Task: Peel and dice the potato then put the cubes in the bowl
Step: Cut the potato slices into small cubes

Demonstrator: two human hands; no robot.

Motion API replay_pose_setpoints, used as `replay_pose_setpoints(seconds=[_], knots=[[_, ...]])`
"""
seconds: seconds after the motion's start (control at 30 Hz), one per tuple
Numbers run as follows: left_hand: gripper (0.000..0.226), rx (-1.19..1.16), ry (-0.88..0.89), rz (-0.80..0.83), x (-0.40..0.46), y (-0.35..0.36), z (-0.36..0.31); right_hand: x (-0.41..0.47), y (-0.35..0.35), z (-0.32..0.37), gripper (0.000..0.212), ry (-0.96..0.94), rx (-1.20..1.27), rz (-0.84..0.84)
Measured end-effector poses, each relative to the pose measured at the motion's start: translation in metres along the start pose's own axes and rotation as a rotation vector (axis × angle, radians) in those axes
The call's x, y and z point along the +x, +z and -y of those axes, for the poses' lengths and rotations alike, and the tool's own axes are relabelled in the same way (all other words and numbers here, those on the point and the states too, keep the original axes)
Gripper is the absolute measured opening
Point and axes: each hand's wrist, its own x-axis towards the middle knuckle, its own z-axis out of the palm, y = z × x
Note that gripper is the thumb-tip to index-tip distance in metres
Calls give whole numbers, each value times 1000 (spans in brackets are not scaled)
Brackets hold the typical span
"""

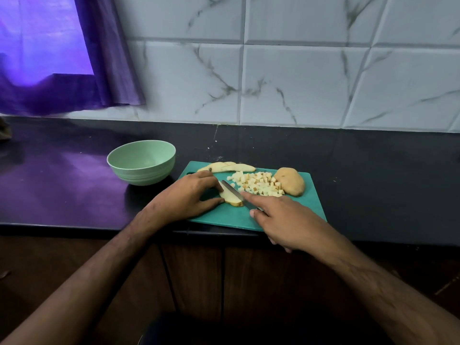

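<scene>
Both hands worked: our left hand pinched the slab steady while our right hand gripped the knife, forefinger guiding the blade.

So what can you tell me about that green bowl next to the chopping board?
The pale green round bowl looks like matte plastic, with faint ridges ringing its lower wall. It stands upright on the dark countertop, left of the teal cutting board and apart from it. It looks empty; neither hand touches it.
</scene>
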Motion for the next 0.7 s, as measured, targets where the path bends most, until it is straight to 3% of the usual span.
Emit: replay_pose_setpoints(seconds=[0.3,0.7], knots=[[57,-4,-73,-2,0,1,-1,13,-12,8,49,16,-6,-7],[47,-25,-52,-57,0,4,1,15,-15,23,50,11,-271,-22]])
